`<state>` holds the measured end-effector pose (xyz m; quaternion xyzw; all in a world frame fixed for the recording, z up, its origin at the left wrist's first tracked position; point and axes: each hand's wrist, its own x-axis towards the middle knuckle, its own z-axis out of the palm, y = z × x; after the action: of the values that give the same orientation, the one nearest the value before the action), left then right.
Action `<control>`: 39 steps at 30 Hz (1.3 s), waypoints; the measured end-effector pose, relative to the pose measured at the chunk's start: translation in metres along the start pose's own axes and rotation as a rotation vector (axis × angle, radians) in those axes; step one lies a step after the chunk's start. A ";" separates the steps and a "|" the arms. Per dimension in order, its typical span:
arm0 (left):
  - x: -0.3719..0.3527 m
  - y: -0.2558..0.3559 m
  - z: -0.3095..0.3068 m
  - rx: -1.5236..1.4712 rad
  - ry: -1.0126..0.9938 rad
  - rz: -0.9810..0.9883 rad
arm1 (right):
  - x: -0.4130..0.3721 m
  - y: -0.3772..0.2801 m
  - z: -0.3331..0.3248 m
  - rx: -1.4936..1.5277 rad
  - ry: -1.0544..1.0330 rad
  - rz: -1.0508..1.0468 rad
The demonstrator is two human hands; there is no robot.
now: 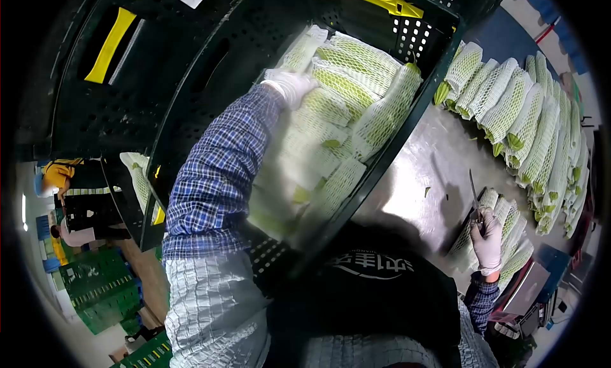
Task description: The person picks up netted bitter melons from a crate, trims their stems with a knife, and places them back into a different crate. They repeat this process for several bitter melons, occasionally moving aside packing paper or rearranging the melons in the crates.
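Observation:
My left hand (291, 86), in a white glove, reaches into a dark plastic crate (388, 177). Its fingers are bent over the left end of a net-sleeved green gourd (326, 106), with the fingertips partly hidden. More gourds in white foam nets (388, 116) lie packed around it in layers. Over at the right, my gloved right hand (488, 240) is closed around a thin-bladed knife (473, 188), blade pointing up and away. Just beneath that hand rest several netted gourds (509, 225) on the metal table (420, 164).
A long pile of netted gourds (528, 120) covers the table's far right. Another dark crate (83, 113) with a yellow handle (111, 46) adjoins at the left. Green crates (102, 288) and two people (67, 177) appear in the left background. Electronic equipment (525, 291) stands lower right.

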<state>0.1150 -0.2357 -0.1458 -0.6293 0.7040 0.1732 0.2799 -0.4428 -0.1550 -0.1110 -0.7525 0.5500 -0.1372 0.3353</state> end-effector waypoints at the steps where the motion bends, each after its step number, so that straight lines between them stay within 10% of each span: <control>1: 0.012 -0.011 0.013 -0.037 0.026 -0.017 | 0.002 0.001 0.000 0.009 0.002 0.017; 12: -0.041 -0.001 -0.029 0.154 0.181 -0.052 | 0.002 0.010 0.014 0.112 0.073 -0.063; 13: -0.061 -0.006 -0.024 0.168 0.490 0.026 | 0.003 0.009 0.014 0.156 0.070 -0.043; 19: -0.182 0.015 -0.068 -0.795 0.655 -0.174 | 0.042 -0.074 -0.014 0.346 0.066 -0.169; 24: -0.248 0.072 -0.074 -1.522 0.693 0.218 | 0.079 -0.195 -0.016 0.608 0.148 -0.533; 30: -0.288 0.107 -0.053 -1.523 0.717 0.213 | 0.095 -0.319 0.008 0.712 0.114 -1.190; 39: -0.281 0.107 -0.011 -1.594 0.747 0.239 | 0.065 -0.336 0.048 0.809 0.154 -1.007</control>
<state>0.0226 -0.0050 0.0230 -0.5748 0.4803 0.4234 -0.5095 -0.1451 -0.1411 0.0635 -0.7205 0.0572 -0.5275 0.4465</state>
